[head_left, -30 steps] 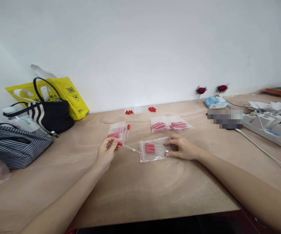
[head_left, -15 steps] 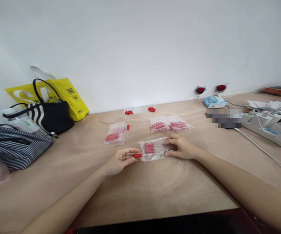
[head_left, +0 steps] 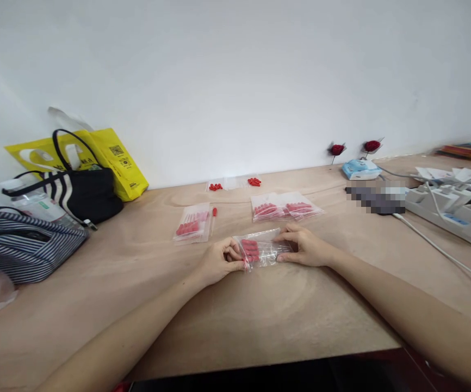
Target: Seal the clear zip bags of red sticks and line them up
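A clear zip bag [head_left: 268, 251] lies on the wooden table with several small red capsule-shaped pieces [head_left: 251, 249] in its left part. My left hand [head_left: 219, 262] is closed at the bag's left, mouth end, thumb and fingers pinching its edge; some red shows at the fingertips. My right hand [head_left: 304, 246] grips the bag's right end between thumb and fingers. Behind my left hand rest filled bags [head_left: 192, 224] with a single red piece [head_left: 215, 212] beside them. More filled bags [head_left: 282, 207] overlap behind my right hand.
Two small heaps of red pieces [head_left: 215, 187] lie near the wall. On the left are a striped pouch [head_left: 27, 247], a black bag [head_left: 92, 193] and a yellow bag [head_left: 127, 169]. At right stand a blue tissue pack [head_left: 361, 170] and a power strip [head_left: 456, 215] with cables.
My left hand has moved right to the bag's mouth. The red piece it held outside now appears within the bag's left end. My right hand stays on the bag.
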A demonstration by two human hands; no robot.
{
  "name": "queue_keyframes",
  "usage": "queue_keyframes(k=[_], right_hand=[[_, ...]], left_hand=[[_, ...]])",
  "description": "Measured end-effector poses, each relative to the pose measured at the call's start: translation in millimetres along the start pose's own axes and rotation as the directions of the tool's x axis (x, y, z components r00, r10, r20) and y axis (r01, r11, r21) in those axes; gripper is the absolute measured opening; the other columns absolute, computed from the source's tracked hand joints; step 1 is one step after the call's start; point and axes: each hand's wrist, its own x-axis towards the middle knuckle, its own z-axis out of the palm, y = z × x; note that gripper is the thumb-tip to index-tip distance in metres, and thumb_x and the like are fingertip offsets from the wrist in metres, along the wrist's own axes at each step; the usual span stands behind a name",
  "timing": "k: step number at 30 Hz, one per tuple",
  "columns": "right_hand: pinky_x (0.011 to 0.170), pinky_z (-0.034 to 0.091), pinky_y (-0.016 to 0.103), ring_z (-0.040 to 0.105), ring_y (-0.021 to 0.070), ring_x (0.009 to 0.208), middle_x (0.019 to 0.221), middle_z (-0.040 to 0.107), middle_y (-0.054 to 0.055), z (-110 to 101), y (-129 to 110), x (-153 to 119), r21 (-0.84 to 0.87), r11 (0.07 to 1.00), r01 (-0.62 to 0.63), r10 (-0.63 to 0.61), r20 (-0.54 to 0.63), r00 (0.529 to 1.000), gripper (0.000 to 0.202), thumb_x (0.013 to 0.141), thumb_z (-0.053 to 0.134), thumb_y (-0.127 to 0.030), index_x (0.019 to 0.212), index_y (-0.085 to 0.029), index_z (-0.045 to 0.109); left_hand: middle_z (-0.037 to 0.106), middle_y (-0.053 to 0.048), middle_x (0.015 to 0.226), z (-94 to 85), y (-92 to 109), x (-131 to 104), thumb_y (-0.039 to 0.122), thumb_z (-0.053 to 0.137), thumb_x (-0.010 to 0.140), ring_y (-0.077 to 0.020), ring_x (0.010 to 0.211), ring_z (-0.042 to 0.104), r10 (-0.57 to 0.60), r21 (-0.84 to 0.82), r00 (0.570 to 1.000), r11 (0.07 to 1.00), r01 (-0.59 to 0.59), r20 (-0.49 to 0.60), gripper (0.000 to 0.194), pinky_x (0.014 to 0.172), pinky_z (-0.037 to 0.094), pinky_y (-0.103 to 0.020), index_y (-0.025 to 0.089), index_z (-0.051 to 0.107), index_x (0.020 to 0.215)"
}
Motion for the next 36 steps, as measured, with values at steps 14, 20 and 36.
queue_keyframes(k=[14,20,36], right_hand=[[0.079,0.043,0.035,0.053,0.0192,0.088,0.097,0.055,0.009,0,0,0,0.003,0.999,0.037,-0.037,-0.005,0.999,0.047,0.070,0.058,-0.047,0.107,-0.017,0.056],[0.079,0.042,0.034,0.052,0.0192,0.088,0.096,0.055,0.009,8,-3,2,-0.025,1.000,0.017,-0.019,-0.066,0.998,0.043,0.072,0.056,-0.047,0.105,-0.018,0.057],[0.079,0.043,0.035,0.050,0.0187,0.088,0.094,0.053,0.008,8,7,5,-0.039,0.999,0.028,-0.032,-0.110,0.993,0.041,0.074,0.054,-0.046,0.106,-0.019,0.056]], left_hand=[[0.063,0.003,0.065,-5.3,-2,6,0.027,0.060,0.069,-0.0102,0.060,0.058,0.167,0.291,0.984,0.946,-0.142,-0.065,0.013,0.058,0.043,-0.019,0.016,0.058,0.074],[0.064,-0.002,0.082,-27.3,-4,27,0.022,0.048,0.076,-0.0141,0.076,0.060,0.231,0.518,0.970,0.840,-0.162,-0.071,0.014,0.071,0.045,-0.024,0.017,0.058,0.084],[0.056,-0.022,0.093,-48.3,-20,124,0.007,0.043,0.074,-0.0322,0.090,0.055,-0.037,0.661,0.901,0.667,0.345,-0.433,0.028,0.074,0.042,-0.041,0.006,0.052,0.100]])
